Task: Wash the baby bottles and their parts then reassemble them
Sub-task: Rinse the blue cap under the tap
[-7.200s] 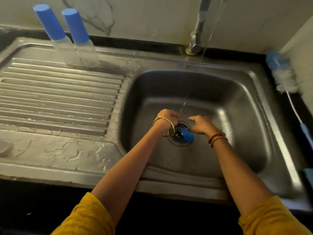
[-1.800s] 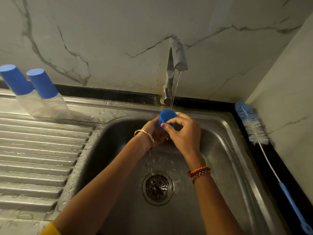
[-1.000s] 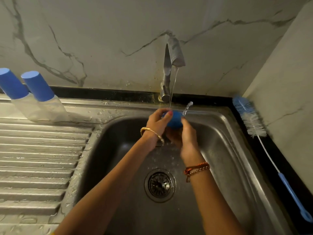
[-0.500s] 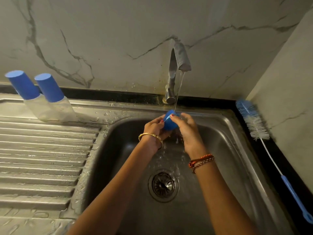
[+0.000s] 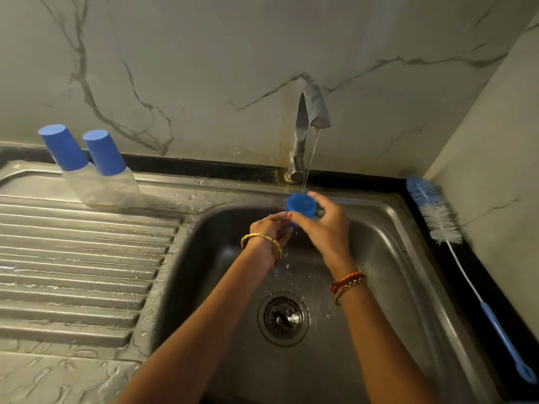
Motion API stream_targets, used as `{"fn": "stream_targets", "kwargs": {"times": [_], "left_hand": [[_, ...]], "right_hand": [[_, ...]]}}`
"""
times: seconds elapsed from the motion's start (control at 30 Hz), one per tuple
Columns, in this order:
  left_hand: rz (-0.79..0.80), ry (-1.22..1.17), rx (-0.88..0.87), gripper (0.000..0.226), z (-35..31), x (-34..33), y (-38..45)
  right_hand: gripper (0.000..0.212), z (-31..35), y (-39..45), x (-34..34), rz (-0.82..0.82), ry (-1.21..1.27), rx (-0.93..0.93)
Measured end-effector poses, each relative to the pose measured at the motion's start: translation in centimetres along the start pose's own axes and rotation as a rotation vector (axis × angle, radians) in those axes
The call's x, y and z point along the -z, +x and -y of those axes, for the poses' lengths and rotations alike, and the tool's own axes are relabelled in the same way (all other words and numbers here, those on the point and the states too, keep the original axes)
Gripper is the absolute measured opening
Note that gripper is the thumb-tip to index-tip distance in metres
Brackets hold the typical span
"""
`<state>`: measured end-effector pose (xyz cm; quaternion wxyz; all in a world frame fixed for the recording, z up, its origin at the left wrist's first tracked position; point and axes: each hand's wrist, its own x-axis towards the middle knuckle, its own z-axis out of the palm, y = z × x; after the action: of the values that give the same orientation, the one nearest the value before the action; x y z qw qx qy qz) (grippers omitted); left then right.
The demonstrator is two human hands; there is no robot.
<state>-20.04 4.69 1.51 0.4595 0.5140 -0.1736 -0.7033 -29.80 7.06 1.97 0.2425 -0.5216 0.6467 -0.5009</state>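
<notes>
Along the back edge of the ribbed steel drainboard point(image 5: 87, 258), two clear bottles point(image 5: 96, 185) with blue caps stand assembled. Over the sink basin, the left hand point(image 5: 271, 228) pinches at the underside of a blue ring-shaped part point(image 5: 302, 205) that the right hand point(image 5: 326, 225) grips under the thin stream from the tap point(image 5: 309, 123). This looks like rinsing; next likely calls for turning it, while the bristly brush point(image 5: 437, 217) lies along the right edge.
</notes>
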Motion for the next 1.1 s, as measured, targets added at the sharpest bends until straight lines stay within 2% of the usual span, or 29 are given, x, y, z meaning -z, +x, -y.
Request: {"fn": "stream_targets", "kwargs": {"times": [0.07,0.13,0.2,0.23,0.3,0.33,0.43,0.5,0.57,0.67,0.77,0.9,0.97,1.03,1.1], "left_hand": [[-0.026,-0.013,-0.005,0.019,0.1,0.5,-0.2],[-0.027,-0.034,-0.006,0.02,0.2,0.8,-0.2],[-0.006,-0.061,-0.016,0.019,0.2,0.8,-0.4],[0.008,-0.059,-0.028,0.017,0.4,0.8,-0.5],[0.065,-0.003,-0.117,0.017,0.8,0.7,-0.6],[0.101,0.101,-0.229,0.021,0.9,0.7,-0.6],[0.146,0.652,-0.742,0.036,0.6,0.5,-0.1],[0.115,0.944,-0.974,0.036,-0.3,-0.2,0.5],[0.105,1.181,-1.081,0.031,-1.1,-0.9,0.8],[0.117,1.259,-1.069,0.028,-1.4,-1.4,1.1],[0.104,1.079,-0.982,0.028,-1.4,-1.0,0.3],[0.087,0.842,-0.721,0.036,-0.7,0.4,-1.8],[0.101,0.821,-0.608,0.039,-0.1,1.7,-2.9],[0.114,0.884,-0.542,0.038,0.4,3.2,-3.6],[0.114,0.978,-0.491,0.032,0.7,4.9,-4.4]], "right_hand": [[0.057,0.1,0.0,-0.3,-0.021,-0.057,0.04],[0.054,0.2,0.2,-0.3,-0.17,-0.021,0.102],[0.045,0.7,0.3,-0.6,-0.095,-0.027,0.096],[0.038,0.6,0.2,-0.9,-0.02,0.017,0.02],[0.023,0.6,0.1,-0.9,-0.028,0.343,-0.248],[0.019,0.7,0.2,-0.7,-0.043,0.564,-0.393],[0.017,0.8,0.4,-0.2,0.0,1.09,-0.752],[0.026,0.7,0.5,0.1,0.007,1.284,-0.936],[0.034,0.4,0.4,-0.1,0.007,1.362,-1.032],[0.039,0.0,0.2,-0.4,0.027,1.332,-1.05],[0.042,0.1,0.0,-0.2,0.064,1.195,-1.023],[0.044,0.6,-0.8,0.5,0.094,1.181,-0.966],[0.03,0.8,-1.8,0.8,0.112,1.116,-0.919],[0.029,0.7,-2.8,0.6,0.162,0.809,-0.836],[0.042,0.4,-3.8,0.3,0.186,0.356,-0.706]]}}
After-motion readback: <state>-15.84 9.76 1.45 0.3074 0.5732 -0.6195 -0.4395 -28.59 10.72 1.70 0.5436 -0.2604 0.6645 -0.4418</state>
